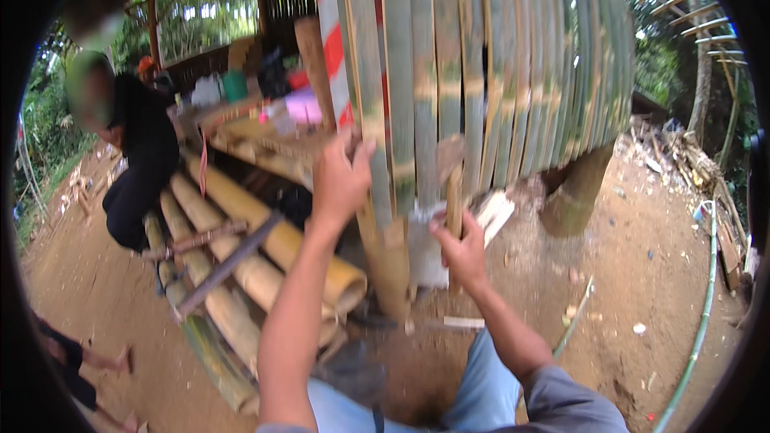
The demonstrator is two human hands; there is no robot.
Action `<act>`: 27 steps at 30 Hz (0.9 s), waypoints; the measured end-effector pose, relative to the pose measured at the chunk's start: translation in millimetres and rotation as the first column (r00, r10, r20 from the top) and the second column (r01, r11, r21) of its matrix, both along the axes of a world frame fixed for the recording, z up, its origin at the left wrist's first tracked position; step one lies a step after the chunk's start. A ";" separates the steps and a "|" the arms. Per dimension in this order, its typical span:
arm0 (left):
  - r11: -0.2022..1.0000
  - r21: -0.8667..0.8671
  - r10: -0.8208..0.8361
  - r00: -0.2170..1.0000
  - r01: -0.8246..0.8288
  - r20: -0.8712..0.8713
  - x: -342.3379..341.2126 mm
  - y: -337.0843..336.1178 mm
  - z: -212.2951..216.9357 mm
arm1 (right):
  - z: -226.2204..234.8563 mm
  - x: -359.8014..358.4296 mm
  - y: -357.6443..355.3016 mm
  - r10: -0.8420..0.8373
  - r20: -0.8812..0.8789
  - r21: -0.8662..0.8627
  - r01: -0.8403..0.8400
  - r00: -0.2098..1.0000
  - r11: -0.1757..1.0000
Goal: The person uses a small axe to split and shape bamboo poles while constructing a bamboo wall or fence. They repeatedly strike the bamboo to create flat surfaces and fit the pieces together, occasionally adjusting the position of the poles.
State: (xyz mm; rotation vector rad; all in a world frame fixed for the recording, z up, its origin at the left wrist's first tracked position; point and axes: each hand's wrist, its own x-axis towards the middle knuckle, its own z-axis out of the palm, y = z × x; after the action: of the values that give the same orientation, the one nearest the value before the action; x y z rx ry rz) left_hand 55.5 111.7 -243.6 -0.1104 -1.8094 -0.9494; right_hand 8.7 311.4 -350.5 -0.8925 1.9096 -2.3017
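Observation:
Upright green bamboo slats stand side by side in front of me as a wall. My left hand is raised to the leftmost slat, fingers bent around its edge and thumb against its face; anything small between the fingers is too blurred to make out. In my right hand is a hammer, held by its wooden handle with the head up. The hammer's head is close in front of the slats, right of my left hand; whether it touches them I cannot tell.
Thick bamboo poles lie at the left on crosspieces, beside a bamboo platform with bags on it. A person in black bends beyond them; another's legs show lower left. A stump-like post and a thin green pole are at right.

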 end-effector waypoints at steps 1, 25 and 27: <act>1.000 0.001 -0.005 0.999 0.005 0.041 4.6 -4.5 -1.7 | -8.0 5.6 5.1 0.049 0.033 -0.014 -0.049 0.998 0.999; 0.980 0.048 -0.200 0.964 0.194 0.174 15.5 -15.1 6.3 | -87.2 30.0 42.7 0.196 0.246 0.064 -0.218 0.949 0.974; 0.990 0.035 -0.138 0.973 0.134 0.186 17.7 -15.1 4.9 | -92.3 29.0 43.5 0.194 0.207 0.071 -0.213 0.959 0.975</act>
State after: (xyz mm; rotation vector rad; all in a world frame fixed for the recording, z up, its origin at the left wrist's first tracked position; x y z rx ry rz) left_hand 73.1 96.6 -238.7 -0.1358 -1.9844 -1.1079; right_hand 37.8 354.9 -442.7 -0.7758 1.7380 -2.0804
